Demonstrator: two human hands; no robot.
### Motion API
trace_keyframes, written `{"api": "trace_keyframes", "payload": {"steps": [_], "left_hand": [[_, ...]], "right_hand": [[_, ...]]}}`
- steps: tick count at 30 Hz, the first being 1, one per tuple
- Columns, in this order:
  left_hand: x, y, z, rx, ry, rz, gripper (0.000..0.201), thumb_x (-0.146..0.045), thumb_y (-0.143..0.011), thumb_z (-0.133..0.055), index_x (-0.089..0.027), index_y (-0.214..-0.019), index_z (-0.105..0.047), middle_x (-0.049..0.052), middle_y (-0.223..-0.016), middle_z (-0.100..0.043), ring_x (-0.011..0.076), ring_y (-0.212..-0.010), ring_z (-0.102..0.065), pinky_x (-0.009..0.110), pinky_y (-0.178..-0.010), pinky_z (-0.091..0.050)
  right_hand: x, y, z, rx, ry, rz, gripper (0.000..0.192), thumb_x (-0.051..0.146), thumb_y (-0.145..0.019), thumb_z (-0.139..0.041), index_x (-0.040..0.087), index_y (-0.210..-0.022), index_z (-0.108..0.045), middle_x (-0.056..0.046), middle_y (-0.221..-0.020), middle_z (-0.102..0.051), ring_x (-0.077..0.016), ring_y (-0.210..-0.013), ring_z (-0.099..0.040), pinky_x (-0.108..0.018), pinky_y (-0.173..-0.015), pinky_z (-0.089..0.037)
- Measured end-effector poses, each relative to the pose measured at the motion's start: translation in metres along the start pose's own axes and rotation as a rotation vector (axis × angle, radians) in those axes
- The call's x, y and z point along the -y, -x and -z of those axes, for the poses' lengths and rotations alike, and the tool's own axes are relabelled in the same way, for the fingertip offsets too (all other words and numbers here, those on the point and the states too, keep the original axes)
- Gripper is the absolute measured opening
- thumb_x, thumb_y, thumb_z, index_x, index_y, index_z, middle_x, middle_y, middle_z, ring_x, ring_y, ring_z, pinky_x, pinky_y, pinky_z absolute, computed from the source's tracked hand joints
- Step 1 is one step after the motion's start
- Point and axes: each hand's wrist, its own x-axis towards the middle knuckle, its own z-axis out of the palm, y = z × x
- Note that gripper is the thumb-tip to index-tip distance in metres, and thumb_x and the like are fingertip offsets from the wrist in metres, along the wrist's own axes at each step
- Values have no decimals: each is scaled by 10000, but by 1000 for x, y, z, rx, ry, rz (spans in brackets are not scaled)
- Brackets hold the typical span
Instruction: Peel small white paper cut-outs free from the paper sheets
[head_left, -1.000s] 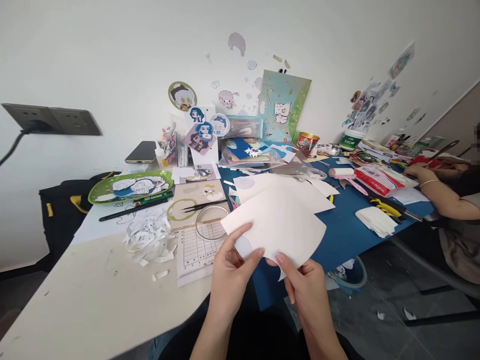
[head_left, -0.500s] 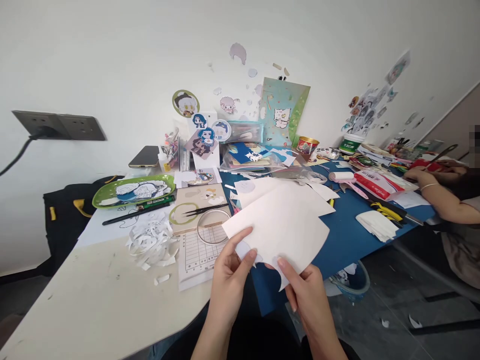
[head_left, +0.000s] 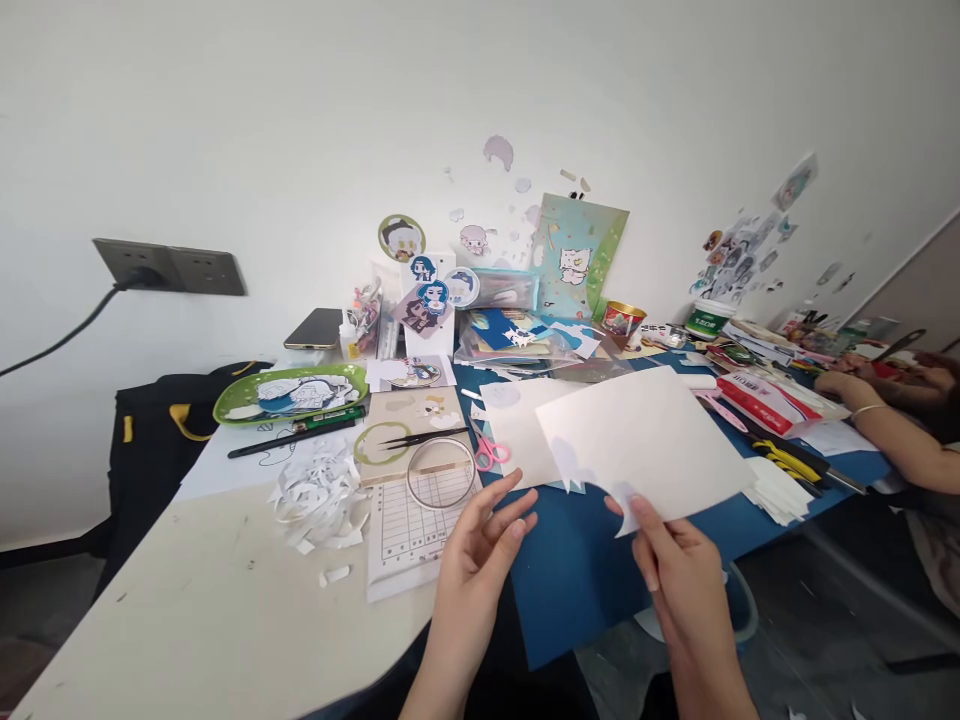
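Observation:
A large white sheet of paper [head_left: 652, 440] with a curved notch cut from its near edge is pinched between the thumb and fingers of my right hand [head_left: 679, 560]. My left hand [head_left: 487, 550] is raised off the sheet, fingers apart, with nothing in it. Pink-handled scissors [head_left: 492, 452] lie just beyond my left fingertips, beside another white sheet [head_left: 517, 405] on the blue mat [head_left: 555, 590]. To the left of that hand are a metal ring [head_left: 441, 500], black tweezers [head_left: 420, 438] and a printed grid sheet [head_left: 412, 525].
Left of the grid sheet sits a heap of paper scraps [head_left: 319, 490]. Behind it is a green tray [head_left: 232, 405] of cut-outs. A red-and-white tissue pack [head_left: 769, 400] and yellow-handled tools [head_left: 784, 460] lie at right. Another person's arm [head_left: 900, 430] rests at the far right.
My left hand has let go of the sheet and opened. My right hand has carried the sheet to the right, and the pink scissors now show. The camera view has shifted.

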Motion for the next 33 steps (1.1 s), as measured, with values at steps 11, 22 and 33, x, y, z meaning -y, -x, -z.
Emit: {"api": "trace_keyframes", "payload": {"steps": [11,22,33], "left_hand": [[6,-2,12,55,45,17,198,-318,-801,-668,-208,-966,-668,100,-1204,-621,256,-1048,-636,385,-895,-526],[7,-2,15,70,184,44,115,-287,-849,-617,-190,-900,-649,-19,-724,-607,32,-490,-472,185,-519,-367],[9,-2,17,75,350,74,120,-291,-826,-643,-172,-818,-645,-28,-625,-577,46,-469,-463,199,-514,-342]], "right_hand": [[17,-48,-5,70,250,-62,524,648,-693,-620,127,-664,-668,-66,-481,-597,-137,-395,-434,-287,-428,-352],[73,-20,-79,511,625,506,265,425,-832,-522,223,-856,-692,-39,-857,-713,-184,-755,-634,-265,-694,-464],[42,-102,-211,798,901,209,459,486,-593,-753,194,-435,-436,56,-348,-367,-87,-362,-366,-237,-404,-228]]}}
